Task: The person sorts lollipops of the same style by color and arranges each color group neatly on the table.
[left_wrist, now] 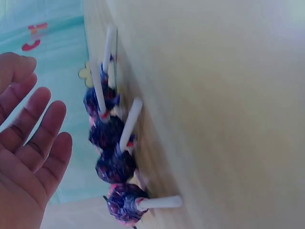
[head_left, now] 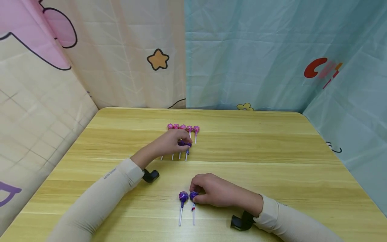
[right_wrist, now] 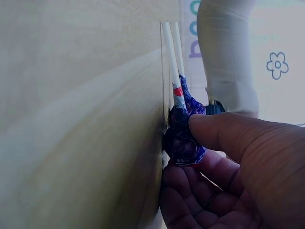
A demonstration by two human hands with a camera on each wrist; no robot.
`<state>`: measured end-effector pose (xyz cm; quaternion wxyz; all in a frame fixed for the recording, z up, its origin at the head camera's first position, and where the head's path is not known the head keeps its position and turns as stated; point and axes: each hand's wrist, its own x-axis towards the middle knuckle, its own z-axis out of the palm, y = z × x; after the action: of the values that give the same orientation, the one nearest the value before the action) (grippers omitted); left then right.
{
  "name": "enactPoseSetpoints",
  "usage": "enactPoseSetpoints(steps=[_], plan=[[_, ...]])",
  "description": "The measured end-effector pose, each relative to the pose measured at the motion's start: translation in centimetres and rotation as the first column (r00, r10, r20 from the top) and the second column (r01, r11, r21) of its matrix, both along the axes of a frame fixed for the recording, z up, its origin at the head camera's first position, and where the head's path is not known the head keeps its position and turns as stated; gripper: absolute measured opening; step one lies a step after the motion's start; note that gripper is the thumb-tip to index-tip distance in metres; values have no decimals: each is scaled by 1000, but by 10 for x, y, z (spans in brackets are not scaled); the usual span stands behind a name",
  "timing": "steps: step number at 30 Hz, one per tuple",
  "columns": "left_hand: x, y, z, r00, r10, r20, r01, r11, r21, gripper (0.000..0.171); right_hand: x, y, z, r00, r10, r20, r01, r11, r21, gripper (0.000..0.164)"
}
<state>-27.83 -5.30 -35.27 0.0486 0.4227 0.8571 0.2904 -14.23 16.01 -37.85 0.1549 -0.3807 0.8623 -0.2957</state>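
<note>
My right hand pinches the round head of a purple-wrapped lollipop between thumb and fingers, near the front of the table. Just left of it lies a second purple lollipop, its white stick toward me. Farther back, my left hand hovers over a row of purple lollipops, partly hiding them in the head view. The left wrist view shows its fingers loosely bent, apart from the candies. Behind that row, several pink lollipops stand side by side, some sticks covered by the left hand.
Everything lies on a light wood-grain table. Printed curtains hang behind its back edge and along both sides. Each wrist carries a black camera mount, such as the left one.
</note>
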Motion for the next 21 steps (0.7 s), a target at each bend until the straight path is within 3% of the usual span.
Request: enactPoseSetpoints(steps=[3,9,16,21], plan=[[12,-3,0,1000,7,18,-8,1000,21,15,0,0,0,1000,3,-2,-3,1000,0,10],[40,-12,0,994,82,77,-86,995,45,17,-1,-1,0,1000,-1,-6,2,1000,5,10],[69,-25,-5,982,79,173,-93,993,76,18,-1,-2,0,1000,-3,3,3,1000,4,10],[85,-27,-9,970,87,225,-102,993,54,15,-1,-1,0,1000,-5,4,5,1000,0,10]])
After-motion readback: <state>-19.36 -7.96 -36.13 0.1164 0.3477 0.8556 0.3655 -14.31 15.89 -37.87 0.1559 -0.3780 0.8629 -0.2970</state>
